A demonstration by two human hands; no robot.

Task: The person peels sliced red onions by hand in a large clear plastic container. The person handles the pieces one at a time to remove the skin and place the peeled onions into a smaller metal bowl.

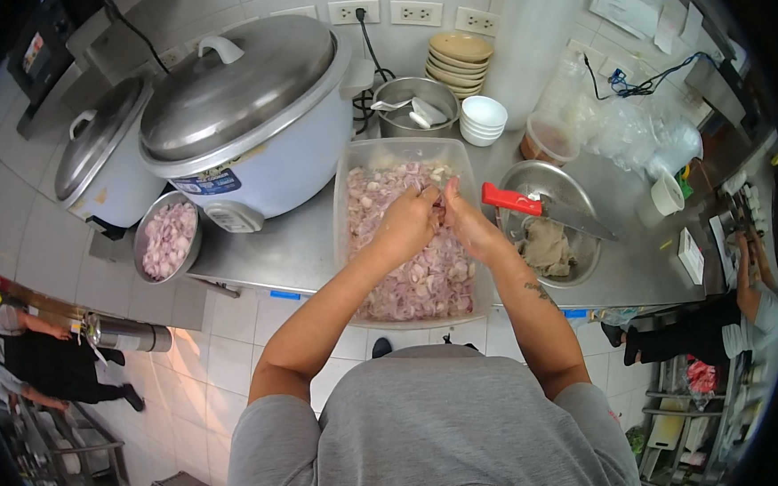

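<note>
In front of me a translucent plastic tub (342, 246) is filled with sliced shallots (425, 294). My left hand (409, 220) is over the middle of the tub with its fingers curled inward. Close against it is my right hand (468, 225), its thumb raised and its palm turned towards the left hand. Whatever may be between the fingers is hidden. Right of the tub, a knife with a red handle (512, 199) lies across a steel bowl (588, 194). That bowl holds a greyish-brown mass (544, 247).
A large rice cooker (257, 164) and a smaller lidded cooker (106, 153) stand left. Shallots (167, 240) fill a steel bowl at the counter's edge. Stacked dishes (458, 62), white bowls (483, 118) and plastic bags (636, 127) line the back. People work on both sides.
</note>
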